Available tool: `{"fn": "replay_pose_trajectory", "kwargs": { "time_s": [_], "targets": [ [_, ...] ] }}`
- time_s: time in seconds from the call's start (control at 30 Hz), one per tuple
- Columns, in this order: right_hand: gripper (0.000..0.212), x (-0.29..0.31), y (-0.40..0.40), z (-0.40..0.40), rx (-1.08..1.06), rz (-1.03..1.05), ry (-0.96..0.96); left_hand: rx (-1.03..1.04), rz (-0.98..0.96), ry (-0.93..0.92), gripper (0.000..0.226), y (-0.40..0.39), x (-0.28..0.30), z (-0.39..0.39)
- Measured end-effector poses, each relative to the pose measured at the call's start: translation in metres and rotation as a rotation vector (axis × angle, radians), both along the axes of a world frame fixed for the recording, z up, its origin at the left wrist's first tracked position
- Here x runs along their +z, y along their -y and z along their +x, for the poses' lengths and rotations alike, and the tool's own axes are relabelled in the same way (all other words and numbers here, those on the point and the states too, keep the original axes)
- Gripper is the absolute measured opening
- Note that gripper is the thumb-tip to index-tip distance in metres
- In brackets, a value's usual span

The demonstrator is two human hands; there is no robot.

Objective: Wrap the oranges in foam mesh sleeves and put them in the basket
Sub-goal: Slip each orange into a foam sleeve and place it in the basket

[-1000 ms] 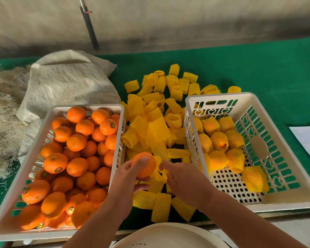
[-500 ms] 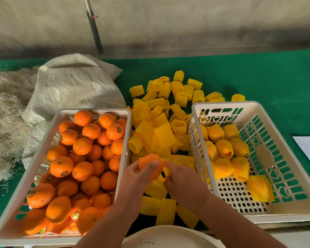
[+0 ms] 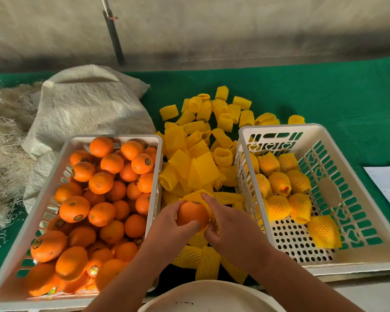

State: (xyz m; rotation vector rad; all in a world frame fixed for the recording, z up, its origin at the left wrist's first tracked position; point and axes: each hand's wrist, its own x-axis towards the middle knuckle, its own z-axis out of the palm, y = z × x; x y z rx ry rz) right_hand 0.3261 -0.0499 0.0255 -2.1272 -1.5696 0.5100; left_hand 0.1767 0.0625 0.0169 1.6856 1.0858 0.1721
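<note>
Green cloth-covered table (image 3: pixel 324 91) filling the view, seen from above. At far left, a pale woven sack (image 3: pixel 88 109) slumped beside a tangle of dry straw-like fibre (image 3: pixel 2 154). In front of the sack, a white plastic basket (image 3: pixel 18 255) heaped with bare oranges (image 3: pixel 99 199), many bearing small round stickers. At right, a second white basket (image 3: pixel 358 199), slotted at the sides and perforated on the floor, holding about a dozen wrapped oranges (image 3: pixel 279 183) in yellow mesh toward its far-left half. Between the two baskets, a loose pile of empty yellow foam mesh sleeves (image 3: pixel 203 140) spilling from far to near. Over the near end of that pile, both hands raised together around one orange (image 3: pixel 193 213): left hand (image 3: pixel 167 224) curled round the fruit from the left and below, right hand (image 3: pixel 231 224) pinching a yellow sleeve (image 3: pixel 195 195) stretched over the orange's far side and right edge, most of the peel bare. At the bottom edge, the rim of a white round dish (image 3: pixel 212 296). At the right edge, a corner of white paper (image 3: pixel 388 183).
</note>
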Motion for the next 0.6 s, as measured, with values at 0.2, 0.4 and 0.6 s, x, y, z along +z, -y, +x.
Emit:
{"fn": "replay_pose_trajectory", "kwargs": {
  "time_s": [0.2,0.4,0.6],
  "targets": [
    [0.065,0.003,-0.002,-0.025,0.063,0.078,0.139,0.103,0.504,-0.160,0.075,0.004,-0.007,0.000],
    [0.058,0.005,-0.006,-0.021,0.079,0.110,0.053,0.124,0.606,-0.156,0.070,0.001,-0.008,-0.002],
    [0.079,0.004,-0.007,-0.018,-0.195,0.307,-0.335,0.163,0.582,-0.007,0.071,0.001,-0.004,-0.004]
  ]
}}
